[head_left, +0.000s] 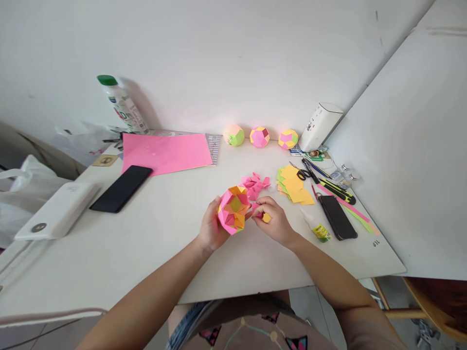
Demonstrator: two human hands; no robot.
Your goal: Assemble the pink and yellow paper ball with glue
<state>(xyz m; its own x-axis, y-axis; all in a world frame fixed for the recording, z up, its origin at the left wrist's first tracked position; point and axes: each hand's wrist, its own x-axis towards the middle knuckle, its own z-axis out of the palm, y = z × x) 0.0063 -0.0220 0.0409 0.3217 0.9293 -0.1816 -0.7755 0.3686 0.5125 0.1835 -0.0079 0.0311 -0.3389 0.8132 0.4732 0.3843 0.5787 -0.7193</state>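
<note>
In my left hand (212,224) is a partly open paper ball (230,224) of pink, orange and green folded pieces, its hollow side turned up toward me. My right hand (274,221), just beside it, pinches a small pink folded paper piece (256,210) between thumb and fingers. A yellow-orange bit of paper (267,218) shows by the right palm; whether the hand holds it too is unclear. Just beyond both hands lies a pile of pink folded paper pieces (255,183). Several orange and green paper shapes (293,181) are stacked farther right.
Three finished-looking paper balls (259,137) line the wall. On the right are scissors (303,174), a yellow-black cutter (337,190), a glue bottle (318,228) and a black phone (337,217). Leftward lie pink sheets (168,153), another phone (122,188) and a white box-shaped device (58,210).
</note>
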